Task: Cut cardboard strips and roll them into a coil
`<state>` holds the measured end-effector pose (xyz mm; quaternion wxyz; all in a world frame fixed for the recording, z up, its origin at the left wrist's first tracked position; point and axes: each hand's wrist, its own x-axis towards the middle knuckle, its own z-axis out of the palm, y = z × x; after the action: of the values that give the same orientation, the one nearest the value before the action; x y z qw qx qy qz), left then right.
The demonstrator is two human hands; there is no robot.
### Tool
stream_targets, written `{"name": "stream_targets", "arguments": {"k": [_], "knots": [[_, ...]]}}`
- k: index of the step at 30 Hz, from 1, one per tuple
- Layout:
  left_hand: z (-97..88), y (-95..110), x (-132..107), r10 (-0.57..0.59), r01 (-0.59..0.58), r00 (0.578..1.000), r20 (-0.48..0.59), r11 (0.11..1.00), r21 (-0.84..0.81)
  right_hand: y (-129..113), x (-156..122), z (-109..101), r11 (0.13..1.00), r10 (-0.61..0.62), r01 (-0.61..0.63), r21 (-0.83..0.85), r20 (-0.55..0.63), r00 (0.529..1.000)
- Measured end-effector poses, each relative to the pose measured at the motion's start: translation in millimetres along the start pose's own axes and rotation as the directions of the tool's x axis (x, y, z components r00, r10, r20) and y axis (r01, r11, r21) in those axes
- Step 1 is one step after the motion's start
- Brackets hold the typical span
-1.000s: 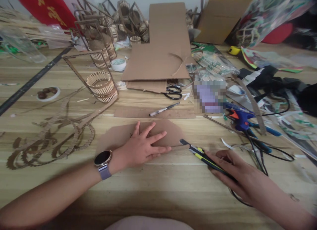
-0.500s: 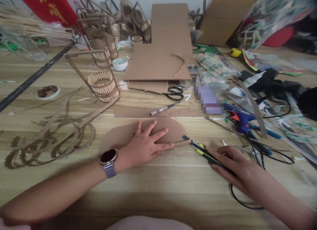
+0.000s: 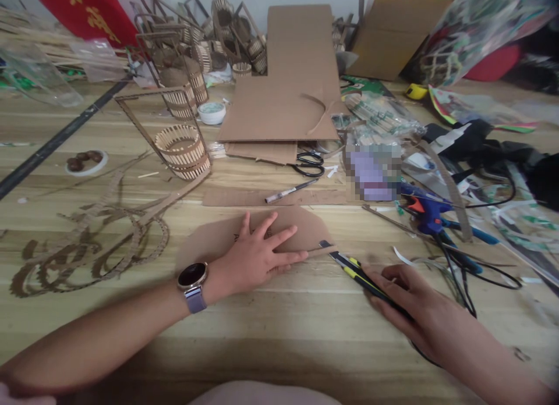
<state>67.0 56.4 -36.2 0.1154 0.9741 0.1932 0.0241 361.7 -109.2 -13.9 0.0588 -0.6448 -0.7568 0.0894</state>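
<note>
The left hand (image 3: 257, 256) lies flat, fingers spread, pressing down a thin, matte brown cardboard piece (image 3: 227, 236) with a rounded outline, on the pale wood-grain table (image 3: 279, 329). The right hand (image 3: 406, 300) is closed around a slim black-and-yellow utility knife (image 3: 356, 274); its long axis runs diagonally from the fist up and leftward, and the short metal blade tip points at the cardboard's right edge, just beyond the left fingertips (image 3: 303, 255). Past the left hand, farther from the person, a silver pen (image 3: 290, 191) rests on a flat cardboard strip (image 3: 271, 198), with black scissors (image 3: 308, 163) beyond. A blue glue gun (image 3: 425, 216) lies beyond the right hand.
</note>
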Motion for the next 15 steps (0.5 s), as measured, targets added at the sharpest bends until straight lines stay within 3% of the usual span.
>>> {"name": "stream_targets", "arguments": {"k": [5,15], "knots": [[-2.0,-2,0,-0.009,0.009,1.0,0.017,1.0,-0.015,-11,0,-1,1.0,0.018,-0.019,-0.006,-0.032,0.999],[-1.6,-29,-26,0.094,-0.094,0.995,-0.012,0.995,0.035,-20,-1,7,0.997,0.075,-0.076,-0.012,-0.082,0.994]]}}
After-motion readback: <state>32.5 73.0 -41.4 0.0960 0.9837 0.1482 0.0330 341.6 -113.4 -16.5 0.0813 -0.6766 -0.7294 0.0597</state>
